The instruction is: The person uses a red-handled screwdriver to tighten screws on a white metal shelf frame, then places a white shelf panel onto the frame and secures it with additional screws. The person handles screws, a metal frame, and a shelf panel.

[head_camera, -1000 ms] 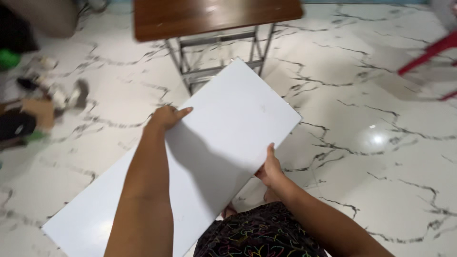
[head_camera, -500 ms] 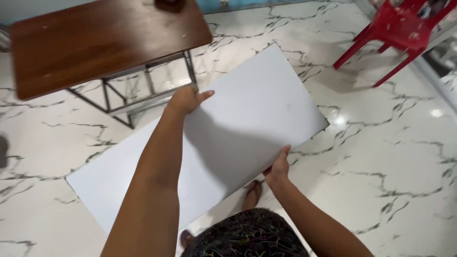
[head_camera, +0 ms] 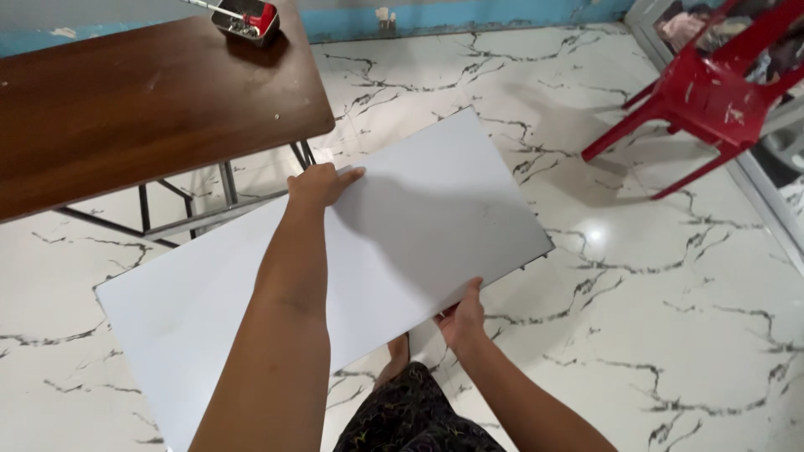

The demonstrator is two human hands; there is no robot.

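- Two bare hands carry one large flat white rectangular board (head_camera: 394,251), held level above the white marble-patterned floor (head_camera: 670,335) with dark veins.
- Left hand (head_camera: 318,184): clamped over the board's far long edge, fingers lying flat on the top face, thumb side hidden behind the edge. The forearm stretches across the board's upper face and throws a soft shadow on it.
- Right hand (head_camera: 462,318): gripping the near long edge from below, thumb showing on top, the other fingers tucked under the board and out of sight.
- Board position: slanted across the view, one short end at lower left, the other pointing toward upper right. Its far edge sits just beside the corner of the dark brown wooden tabletop (head_camera: 142,100); whether they touch cannot be told.
- Tabletop stands on a grey metal frame (head_camera: 193,209), partly seen under it. A small red-and-silver metal tin (head_camera: 247,18) rests at the tabletop's far edge.
- Red plastic chair (head_camera: 712,92) at upper right, well apart from the board, legs on the floor.
- Blue painted strip of wall base (head_camera: 469,17) runs along the far side of the floor.
- One bare foot (head_camera: 399,356) shows under the board's near edge, beside dark patterned clothing (head_camera: 410,418) at the bottom of the view.
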